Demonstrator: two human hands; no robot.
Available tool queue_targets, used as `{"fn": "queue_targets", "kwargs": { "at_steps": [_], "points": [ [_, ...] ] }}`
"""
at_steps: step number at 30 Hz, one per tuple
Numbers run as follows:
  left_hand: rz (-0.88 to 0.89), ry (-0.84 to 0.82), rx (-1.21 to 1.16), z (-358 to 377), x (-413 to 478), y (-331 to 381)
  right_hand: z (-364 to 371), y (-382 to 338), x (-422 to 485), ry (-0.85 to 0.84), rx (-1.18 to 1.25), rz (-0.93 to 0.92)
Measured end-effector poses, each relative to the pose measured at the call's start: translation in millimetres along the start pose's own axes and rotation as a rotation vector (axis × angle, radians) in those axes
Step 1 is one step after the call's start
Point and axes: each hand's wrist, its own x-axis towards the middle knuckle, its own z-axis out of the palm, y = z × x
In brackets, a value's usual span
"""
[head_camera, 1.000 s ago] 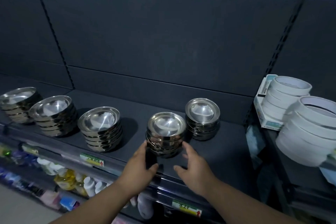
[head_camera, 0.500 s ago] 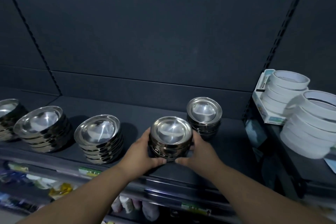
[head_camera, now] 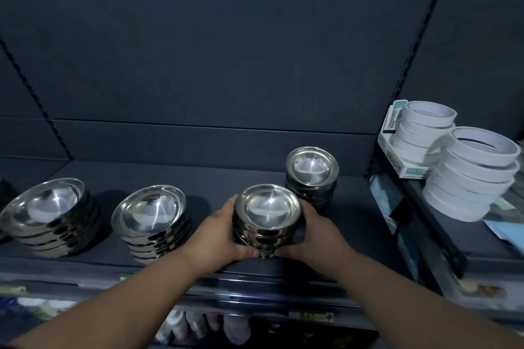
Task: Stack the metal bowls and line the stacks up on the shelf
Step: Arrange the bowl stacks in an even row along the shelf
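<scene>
Both hands, left (head_camera: 218, 235) and right (head_camera: 317, 231), are gripping the upright bowl stack (head_camera: 266, 218), mouths facing up; its base is hidden by the thumbs.

Left hand (head_camera: 218, 234), right hand (head_camera: 320, 231) clasp stack (head_camera: 268, 210)

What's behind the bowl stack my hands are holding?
Another small bowl stack stands behind it, slightly right. The held stack and right hand cover its lower front.

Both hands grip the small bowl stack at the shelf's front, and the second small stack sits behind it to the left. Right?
Wrong side. The head view shows the second small stack behind it to the right. The left hand and right hand do grip the small bowl stack.
</scene>
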Motion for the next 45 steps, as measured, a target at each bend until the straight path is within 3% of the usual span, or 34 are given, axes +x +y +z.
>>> {"fn": "queue_targets", "kwargs": {
  "at_steps": [21,45],
  "points": [
    [-0.111,0.043,-0.19,5,-4,-2,0,-1,0,0.035,0.069,-0.012],
    [-0.052,0.062,-0.251,4,-7,-1,-1,-1,-3,0.074,0.119,-0.004]
  ]
}}
